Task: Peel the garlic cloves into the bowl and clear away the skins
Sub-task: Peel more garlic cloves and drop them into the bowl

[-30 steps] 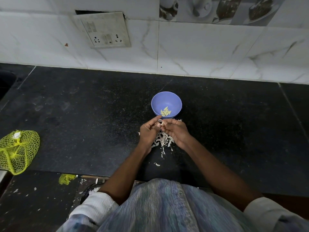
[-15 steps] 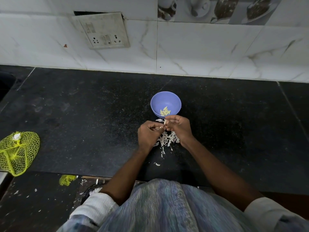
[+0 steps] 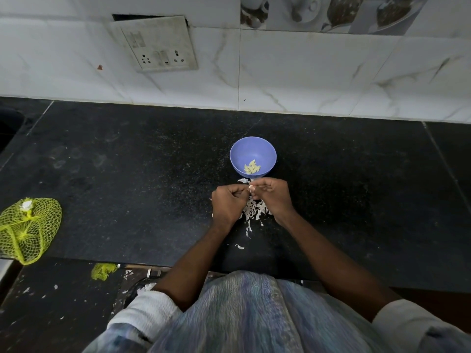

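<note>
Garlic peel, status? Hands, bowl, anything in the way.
Left hand and right hand both pinching one clove just short of the bowl. Few peeled cloves inside. Skins piled under the hands, uncleared. Nothing in the way.

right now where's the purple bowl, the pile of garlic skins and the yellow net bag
purple bowl [image 3: 265, 151], head view, bare inner wall at the far right.
pile of garlic skins [image 3: 254, 212], head view, middle of the heap between the wrists.
yellow net bag [image 3: 28, 230], head view, centre of the mesh.

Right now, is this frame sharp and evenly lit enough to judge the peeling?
Head view: dim, soft light; the small purple plastic bowl and white garlic skin pile read clearly, the wall line bows from wide-angle distortion, the clothing at the bottom is blurred.
</note>
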